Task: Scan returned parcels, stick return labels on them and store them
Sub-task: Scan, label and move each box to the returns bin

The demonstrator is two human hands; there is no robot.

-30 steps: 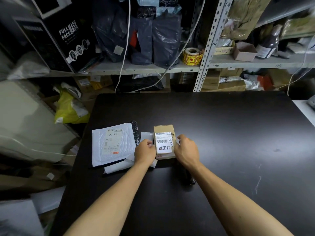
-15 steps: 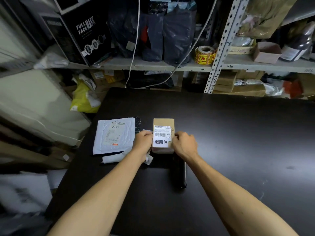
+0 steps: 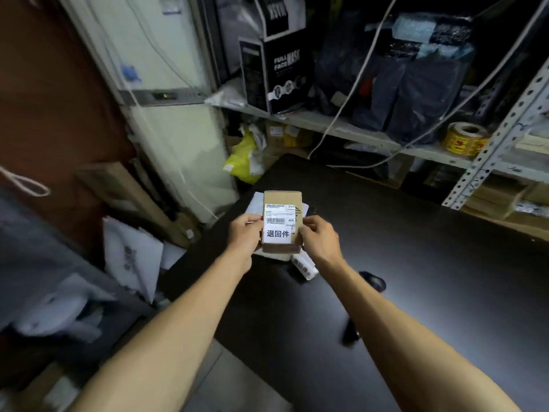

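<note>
Fingers of your left hand (image 3: 244,233) and right hand (image 3: 318,234) pinch the opposite long sides of the small rectangular cardboard parcel (image 3: 282,221), its smooth white return label (image 3: 277,230) facing you, above the matte black table (image 3: 416,263) and a flat white mailer (image 3: 258,203) beyond.

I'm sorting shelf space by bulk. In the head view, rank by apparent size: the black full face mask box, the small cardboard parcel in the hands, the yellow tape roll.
1. Black full face mask box, clearly largest.
2. Cardboard parcel and yellow tape roll look similar; the parcel is nearer the camera, so unranked.
</note>
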